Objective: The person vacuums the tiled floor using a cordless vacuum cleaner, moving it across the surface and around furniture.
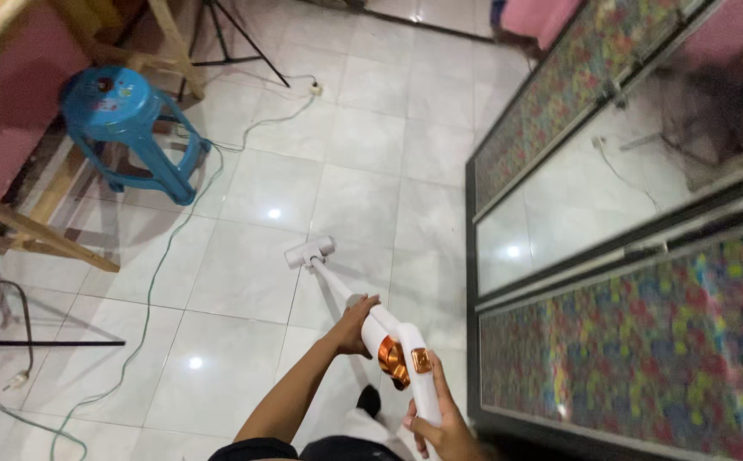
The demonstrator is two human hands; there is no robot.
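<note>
I hold a white stick vacuum cleaner (388, 341) with an orange band on its body. Its narrow head (308, 253) rests on the white tiled floor ahead of me. My left hand (356, 324) grips the tube just above the body. My right hand (441, 418) is closed round the handle at the bottom of the view. The tube slants from my hands up and to the left down to the floor.
A cabinet with mirrored and flower-patterned sliding doors (627, 256) stands along the right. A blue plastic stool (124, 119) sits at the upper left beside a wooden table frame (38, 230). A green cable (154, 282) runs over the floor; tripod legs (38, 344) lie at the left.
</note>
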